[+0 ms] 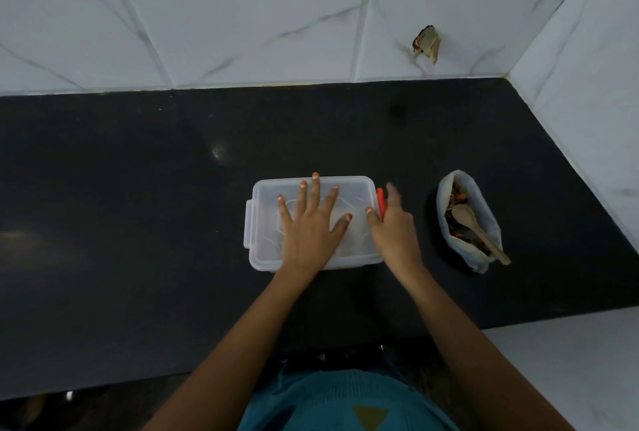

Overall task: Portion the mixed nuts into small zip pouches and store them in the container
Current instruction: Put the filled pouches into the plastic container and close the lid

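While left hand [311, 226] lies flat, fingers spread, steadying the container [266, 195] | right hand [394, 226] at its right-side orange clip [380, 202], grip blurred, cannot tell | nut bag [485, 216] waits right.

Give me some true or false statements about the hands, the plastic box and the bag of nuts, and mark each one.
1. The left hand lies flat on the lid of the clear container. True.
2. The wooden spoon lies on the countertop beside the bag. False: it sits in the open nut bag, handle sticking out.
3. The right hand is at the orange latch on the container's right end. True.
4. The nut bag stands left of the container. False: it stands to its right.
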The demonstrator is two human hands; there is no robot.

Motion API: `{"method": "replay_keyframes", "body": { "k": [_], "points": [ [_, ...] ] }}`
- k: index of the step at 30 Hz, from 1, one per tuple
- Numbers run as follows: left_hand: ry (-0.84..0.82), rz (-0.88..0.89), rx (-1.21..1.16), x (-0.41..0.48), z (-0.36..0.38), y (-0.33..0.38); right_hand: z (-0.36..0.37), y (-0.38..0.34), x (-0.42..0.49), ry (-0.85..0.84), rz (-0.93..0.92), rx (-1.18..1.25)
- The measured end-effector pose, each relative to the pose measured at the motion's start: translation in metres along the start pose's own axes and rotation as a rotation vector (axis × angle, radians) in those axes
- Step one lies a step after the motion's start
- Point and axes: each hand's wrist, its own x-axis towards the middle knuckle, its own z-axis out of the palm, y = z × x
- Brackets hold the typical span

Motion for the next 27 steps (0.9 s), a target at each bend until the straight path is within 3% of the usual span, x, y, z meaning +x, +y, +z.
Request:
{"method": "replay_keyframes", "body": {
  "k": [3, 5, 7, 10, 13, 15, 18, 23, 27],
  "points": [
    [0.277, -0.073, -0.637, -0.012, -0.018, -0.011, 0.002, -0.010, -0.006, 0.214, -0.179, -0.170],
    [0.446, -0.117, -0.699, -0.022, -0.027, -0.029, 0.012, -0.020, -0.008, 0.191, -0.344, -0.250],
    [0.480, -0.228, -0.758, -0.028, -0.031, -0.048, 0.027, -0.031, -0.012, 0.027, -0.417, -0.361],
    [0.325, -0.536, -1.079, -0.032, -0.036, -0.071, 0.053, -0.039, -0.015, -0.118, -0.463, -0.549],
    [-0.015, -0.704, -1.268, -0.034, -0.042, -0.078, 0.065, -0.036, -0.012, -0.152, -0.448, -0.653],
    [-0.120, -0.713, -1.284, -0.033, -0.045, -0.079, 0.066, -0.035, -0.010, -0.158, -0.445, -0.674],
    [-0.064, -0.809, -1.183, -0.029, -0.046, -0.086, 0.067, -0.034, -0.010, -0.152, -0.460, -0.686],
    [0.093, -0.607, -1.139, -0.036, -0.052, -0.092, 0.068, -0.033, -0.010, -0.142, -0.458, -0.700],
    [0.124, -0.525, -1.079, -0.035, -0.049, -0.076, 0.069, -0.032, -0.011, -0.133, -0.455, -0.690]
  ]
}}
